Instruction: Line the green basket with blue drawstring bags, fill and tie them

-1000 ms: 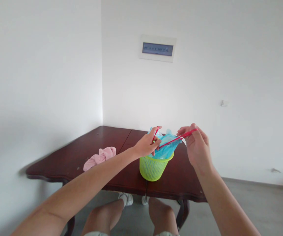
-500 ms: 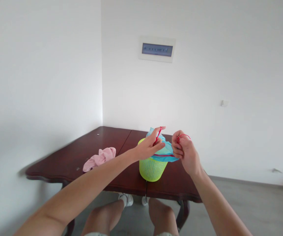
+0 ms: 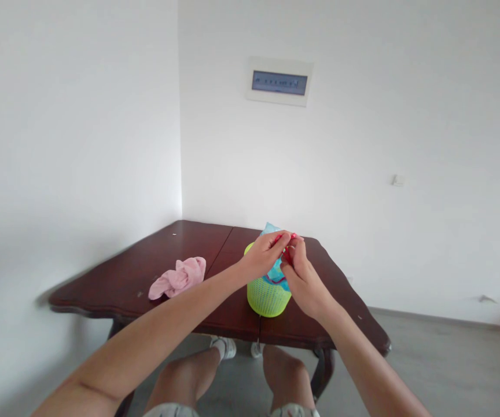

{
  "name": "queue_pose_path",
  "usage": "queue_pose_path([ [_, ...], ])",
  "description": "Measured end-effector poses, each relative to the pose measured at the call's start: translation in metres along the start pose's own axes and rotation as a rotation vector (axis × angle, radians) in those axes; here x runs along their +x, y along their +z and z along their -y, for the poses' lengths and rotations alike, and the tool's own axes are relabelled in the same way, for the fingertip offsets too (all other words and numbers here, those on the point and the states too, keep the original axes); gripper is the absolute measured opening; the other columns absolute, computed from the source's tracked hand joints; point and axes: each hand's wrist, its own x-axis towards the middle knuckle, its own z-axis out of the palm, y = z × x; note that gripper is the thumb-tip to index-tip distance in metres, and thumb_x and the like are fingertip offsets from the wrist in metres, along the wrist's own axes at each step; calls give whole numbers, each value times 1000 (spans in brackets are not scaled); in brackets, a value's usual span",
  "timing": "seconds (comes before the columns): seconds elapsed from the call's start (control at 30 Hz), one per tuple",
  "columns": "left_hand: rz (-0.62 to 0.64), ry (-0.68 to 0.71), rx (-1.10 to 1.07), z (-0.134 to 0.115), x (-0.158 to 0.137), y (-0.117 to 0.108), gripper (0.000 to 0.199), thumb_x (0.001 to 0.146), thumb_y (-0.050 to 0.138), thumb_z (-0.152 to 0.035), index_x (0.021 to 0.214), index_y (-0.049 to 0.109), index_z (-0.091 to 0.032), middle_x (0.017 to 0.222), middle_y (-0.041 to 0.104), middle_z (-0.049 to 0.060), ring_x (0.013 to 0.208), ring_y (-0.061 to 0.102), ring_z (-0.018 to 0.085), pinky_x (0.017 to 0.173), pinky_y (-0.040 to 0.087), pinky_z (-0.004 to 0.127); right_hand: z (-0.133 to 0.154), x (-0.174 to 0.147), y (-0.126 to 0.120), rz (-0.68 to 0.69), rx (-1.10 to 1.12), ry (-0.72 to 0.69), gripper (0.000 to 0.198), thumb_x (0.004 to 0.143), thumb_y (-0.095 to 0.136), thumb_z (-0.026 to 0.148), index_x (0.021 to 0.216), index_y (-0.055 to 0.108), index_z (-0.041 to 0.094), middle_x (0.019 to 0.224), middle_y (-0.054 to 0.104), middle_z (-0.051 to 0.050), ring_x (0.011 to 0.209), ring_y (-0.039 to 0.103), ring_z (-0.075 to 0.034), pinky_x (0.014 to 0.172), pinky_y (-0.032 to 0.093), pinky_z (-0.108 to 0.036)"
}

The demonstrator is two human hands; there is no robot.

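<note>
A yellow-green perforated plastic basket point(image 3: 268, 300) stands on the table, lined with a light blue plastic bag point(image 3: 269, 227) whose edge folds over the rim. A red drawstring point(image 3: 293, 236) runs from the bag up to my hands. My left hand point(image 3: 264, 252) is closed in a pinch on the red drawstring above the basket. Close against it, my right hand point(image 3: 301, 271) also has its fingers closed around the red string. My hands partly cover the basket's right side and the bag's opening.
A crumpled pink cloth point(image 3: 180, 277) lies on the dark wooden table point(image 3: 146, 255), left of the basket. White walls border the table at the left and back. A panel box point(image 3: 279, 82) and a switch point(image 3: 398, 180) are on the back wall.
My right hand has moved left to meet my left hand, and the stretched red string has drawn together. The bag's right edge has pulled in toward the basket. My left fingers have closed more.
</note>
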Motion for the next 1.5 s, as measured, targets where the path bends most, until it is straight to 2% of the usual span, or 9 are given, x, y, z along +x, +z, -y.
queue_pose_path([
  [0.17,34,-205,-381,14,-3,-5,71,100,74,-90,101,72,-18,59,41,-10,49,32,9,48,29,21,0,7,-5,-178,126,89,36,117,65,54,141,62,27,129,75,-9,98,76,-22,83,66,-38],
  [0.4,157,-363,-441,6,-11,-5,74,98,74,-92,80,51,-24,56,26,-13,46,16,5,43,15,19,4,13,-12,-348,-222,-319,10,116,72,27,112,81,26,112,74,-7,103,75,-22,91,63,-40],
  [0.67,125,-421,-513,13,-17,1,76,109,64,-83,146,66,-16,67,74,1,40,61,16,40,46,20,6,5,-15,-502,-304,-400,8,114,75,23,109,80,24,102,74,-6,92,72,-22,80,61,-38],
  [0.8,111,-526,-571,19,-16,-7,70,114,63,-73,150,70,-13,69,77,4,38,62,16,40,48,20,20,-8,-11,-550,-77,-280,11,114,77,28,104,78,25,90,76,-2,76,71,-18,69,58,-32],
  [1.0,74,-586,-693,19,-11,-19,51,127,38,-52,144,69,-15,80,80,7,43,62,13,44,47,19,10,-43,13,-180,233,106,18,109,84,39,103,77,24,89,82,-2,55,72,-16,52,57,-29],
  [1.2,297,-284,-111,-25,-19,-23,59,123,34,-71,127,66,-21,57,60,-4,47,59,19,52,48,24,0,-50,-3,-269,-401,-338,19,114,71,28,130,82,29,130,82,-13,116,79,-31,100,62,-51],
  [1.3,327,-3,466,-54,-23,-26,38,124,46,-51,121,70,-22,73,70,2,64,65,20,70,52,28,0,-37,-10,-292,-296,-301,30,121,58,33,150,67,29,148,76,-15,137,73,-32,115,56,-55],
  [1.4,249,185,780,-62,-22,-32,27,119,55,-37,129,75,-22,105,82,13,91,76,28,87,58,36,-9,-20,-8,-243,-3,-78,33,126,50,49,150,57,28,116,80,-7,99,76,-23,88,61,-38],
  [1.5,222,285,807,-52,-22,-40,33,120,52,-32,140,76,-22,130,83,18,119,79,34,110,60,46,-19,-5,-2,-124,159,79,47,124,48,68,131,67,26,82,63,3,69,57,-18,65,47,-30],
])
